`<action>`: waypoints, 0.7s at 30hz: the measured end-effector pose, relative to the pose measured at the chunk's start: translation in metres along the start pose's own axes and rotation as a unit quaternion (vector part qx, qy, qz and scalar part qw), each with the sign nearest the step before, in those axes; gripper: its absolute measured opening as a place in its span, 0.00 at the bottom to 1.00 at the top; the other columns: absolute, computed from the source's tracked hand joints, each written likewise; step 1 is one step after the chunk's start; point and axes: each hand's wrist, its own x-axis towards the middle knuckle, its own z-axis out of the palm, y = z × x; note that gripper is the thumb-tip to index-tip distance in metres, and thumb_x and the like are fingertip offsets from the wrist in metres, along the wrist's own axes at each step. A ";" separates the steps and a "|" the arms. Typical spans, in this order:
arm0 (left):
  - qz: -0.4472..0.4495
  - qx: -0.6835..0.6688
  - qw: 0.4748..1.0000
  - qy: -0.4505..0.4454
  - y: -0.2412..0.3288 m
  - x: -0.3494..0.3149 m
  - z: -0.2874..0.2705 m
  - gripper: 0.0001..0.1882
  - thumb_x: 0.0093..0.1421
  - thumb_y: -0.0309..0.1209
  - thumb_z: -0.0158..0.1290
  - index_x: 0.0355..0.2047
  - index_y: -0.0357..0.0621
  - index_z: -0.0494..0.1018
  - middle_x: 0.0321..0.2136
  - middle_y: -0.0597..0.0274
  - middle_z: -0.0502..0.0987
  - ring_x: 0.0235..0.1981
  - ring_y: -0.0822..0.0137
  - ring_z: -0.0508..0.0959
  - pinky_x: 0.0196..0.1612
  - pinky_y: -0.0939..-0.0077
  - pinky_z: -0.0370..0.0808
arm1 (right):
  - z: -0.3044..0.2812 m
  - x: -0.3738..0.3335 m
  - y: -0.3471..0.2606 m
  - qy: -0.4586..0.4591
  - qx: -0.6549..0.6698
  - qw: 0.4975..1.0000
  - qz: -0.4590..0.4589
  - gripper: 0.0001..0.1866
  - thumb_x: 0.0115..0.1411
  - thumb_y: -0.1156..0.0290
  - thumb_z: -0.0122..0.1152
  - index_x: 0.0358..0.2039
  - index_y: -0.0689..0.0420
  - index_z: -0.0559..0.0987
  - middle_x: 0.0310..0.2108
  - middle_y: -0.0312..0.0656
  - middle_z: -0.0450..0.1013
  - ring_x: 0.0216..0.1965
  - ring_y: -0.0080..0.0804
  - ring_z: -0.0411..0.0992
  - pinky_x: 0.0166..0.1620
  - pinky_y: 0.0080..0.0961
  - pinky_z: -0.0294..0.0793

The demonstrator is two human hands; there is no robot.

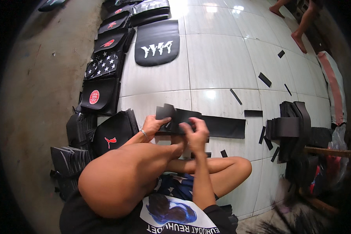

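Note:
My left hand (154, 125) is closed on the left end of a black flat sheet (188, 115), thumb on top. That sheet looks like leather or rubber, and a narrow folded-up piece stands at its left end. Just over its right part is my right hand (196, 134), slightly blurred, fingers bent and apart with nothing visible between them. A longer black strip (226, 127) lies flat on the tiles, running out to the right from under the sheet. My bent leg and foot are close below the sheet.
Stacks of black flaps with printed designs (99, 95) line the left side. One black flap with white figures (156, 43) lies farther off. Small black offcuts (265, 79) are scattered at right, near a pile of black strips (290, 126). Another person's bare feet (299, 42) show at far right.

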 end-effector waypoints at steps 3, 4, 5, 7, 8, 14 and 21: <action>0.050 0.032 0.998 -0.003 0.008 -0.003 0.017 0.18 0.54 0.36 0.64 0.35 0.32 0.77 0.27 0.62 0.79 0.26 0.73 0.76 0.31 0.76 0.75 | 0.025 -0.008 0.008 -0.013 -0.107 0.991 -0.082 0.13 0.52 0.66 0.69 0.32 0.61 0.80 0.32 0.45 0.75 0.32 0.42 0.74 0.35 0.29 0.72; 0.051 0.050 0.997 0.002 0.012 -0.009 0.020 0.17 0.55 0.37 0.63 0.34 0.32 0.77 0.27 0.62 0.79 0.27 0.73 0.76 0.32 0.76 0.75 | 0.025 -0.006 0.017 0.025 -0.052 0.996 -0.068 0.10 0.53 0.69 0.67 0.30 0.62 0.80 0.29 0.44 0.75 0.29 0.39 0.73 0.34 0.28 0.71; 0.051 0.070 0.996 0.004 0.017 -0.011 0.025 0.17 0.55 0.37 0.63 0.34 0.32 0.77 0.27 0.62 0.79 0.27 0.73 0.76 0.32 0.75 0.75 | 0.019 -0.004 0.030 0.065 0.001 0.997 -0.052 0.07 0.54 0.71 0.65 0.28 0.62 0.79 0.26 0.44 0.74 0.27 0.36 0.73 0.32 0.28 0.71; 0.022 0.050 0.998 0.017 -0.006 0.006 0.001 0.17 0.58 0.37 0.59 0.36 0.32 0.76 0.29 0.62 0.79 0.28 0.73 0.77 0.33 0.74 0.76 | -0.012 0.002 0.043 0.089 0.063 0.989 0.101 0.08 0.54 0.72 0.64 0.23 0.62 0.76 0.22 0.42 0.72 0.23 0.29 0.68 0.29 0.30 0.69; 0.011 0.041 0.998 0.036 -0.012 0.003 -0.020 0.17 0.60 0.37 0.58 0.37 0.32 0.76 0.30 0.62 0.79 0.29 0.72 0.77 0.34 0.73 0.76 | -0.038 0.009 0.057 0.033 0.105 0.970 0.218 0.08 0.56 0.72 0.63 0.24 0.62 0.76 0.22 0.37 0.73 0.24 0.25 0.67 0.29 0.29 0.69; -0.046 -0.081 0.986 -0.135 0.008 -0.005 -0.013 0.13 0.65 0.30 0.50 0.44 0.32 0.73 0.36 0.57 0.79 0.35 0.67 0.79 0.44 0.66 0.78 | -0.153 0.009 0.144 0.500 -0.024 0.836 0.226 0.12 0.58 0.71 0.56 0.39 0.64 0.76 0.37 0.44 0.75 0.37 0.32 0.73 0.42 0.30 0.73; 0.012 -0.009 0.998 -0.065 0.017 0.000 0.013 0.15 0.53 0.28 0.64 0.36 0.30 0.75 0.32 0.54 0.79 0.30 0.66 0.80 0.30 0.71 0.83 | 0.001 -0.004 -0.014 0.024 -0.064 0.991 -0.114 0.12 0.56 0.70 0.64 0.38 0.63 0.77 0.35 0.47 0.74 0.32 0.39 0.73 0.37 0.31 0.72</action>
